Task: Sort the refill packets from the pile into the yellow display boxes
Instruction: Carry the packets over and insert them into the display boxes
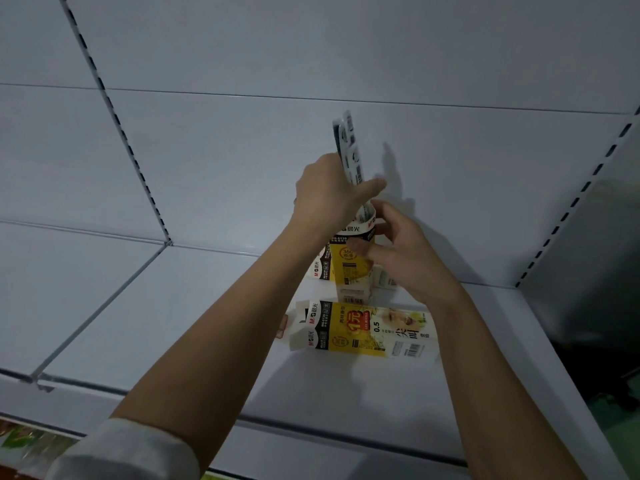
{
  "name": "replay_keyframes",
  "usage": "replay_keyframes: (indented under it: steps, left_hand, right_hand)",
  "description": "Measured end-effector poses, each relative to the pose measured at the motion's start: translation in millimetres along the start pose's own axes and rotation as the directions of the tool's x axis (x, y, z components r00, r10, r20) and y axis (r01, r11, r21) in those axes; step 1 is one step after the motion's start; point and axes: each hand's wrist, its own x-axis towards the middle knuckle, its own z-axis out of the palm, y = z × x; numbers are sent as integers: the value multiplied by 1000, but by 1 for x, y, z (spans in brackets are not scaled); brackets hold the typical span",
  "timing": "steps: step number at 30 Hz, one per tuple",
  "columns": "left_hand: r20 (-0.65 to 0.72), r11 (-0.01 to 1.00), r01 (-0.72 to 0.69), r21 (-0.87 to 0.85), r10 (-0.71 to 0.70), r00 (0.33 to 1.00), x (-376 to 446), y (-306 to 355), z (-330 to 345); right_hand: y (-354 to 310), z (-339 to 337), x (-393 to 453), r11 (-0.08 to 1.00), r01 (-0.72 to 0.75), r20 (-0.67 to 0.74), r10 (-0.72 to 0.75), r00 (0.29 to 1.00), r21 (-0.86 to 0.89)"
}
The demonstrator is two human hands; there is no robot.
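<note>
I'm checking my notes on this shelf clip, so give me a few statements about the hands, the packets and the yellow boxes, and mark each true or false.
1. The left hand grips a bunch of refill packets that stick up above it. True.
2. The right hand lies flat on the shelf. False: it is raised, with its fingers at the upright yellow box.
3. One yellow box lies on its side on the shelf, nearer the camera. True.
4. The packets are held over the box that lies on its side. False: they are above the upright box.
5. Both boxes sit on a wooden table. False: they are on a pale shelf.
</note>
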Motion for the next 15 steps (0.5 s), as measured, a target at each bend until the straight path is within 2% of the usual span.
replay_keyframes:
  steps: [3, 5, 9, 15]
  left_hand:
    - [67, 994, -50, -93, 57, 996, 1, 1, -9]
    - [29, 984, -61, -165, 66, 997, 0, 4, -16]
    - [-74, 986, -167, 3, 167, 983, 3, 4, -24]
    - [103, 995, -96, -39, 99, 990, -3, -13, -19]
  right_hand:
    - [-1, -1, 2, 1000, 1, -20, -1, 1000, -7]
    - [-2, 0, 4, 1000, -6, -15, 5, 1000, -23]
    - [-4, 8, 9, 998, -23, 15, 24, 1000, -50]
    - [4, 3, 13, 1000, -23, -61, 23, 998, -7]
